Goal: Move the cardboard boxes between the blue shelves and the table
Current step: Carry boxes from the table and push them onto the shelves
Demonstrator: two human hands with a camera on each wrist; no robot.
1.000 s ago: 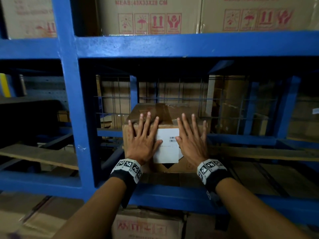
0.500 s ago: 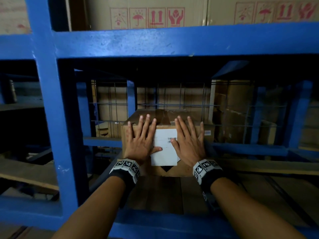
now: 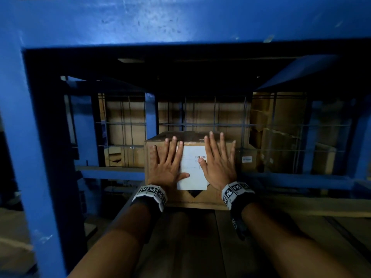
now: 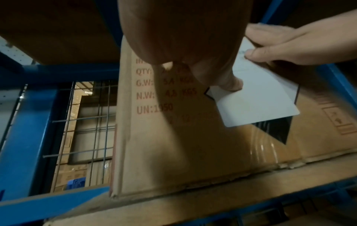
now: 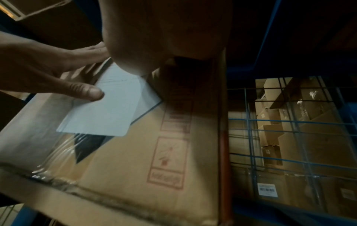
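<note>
The cardboard box (image 3: 192, 194) stands on the blue shelf (image 3: 42, 149), deep toward its rear edge, close to the wire mesh (image 3: 200, 115). The left hand (image 3: 167, 167) and right hand (image 3: 218, 167) lie flat on its front face, either side of the white label (image 3: 192, 173), fingers spread straight. This open-palm grip clamps nothing; judged, it spreads pushing force evenly so the box slides straight.
</note>
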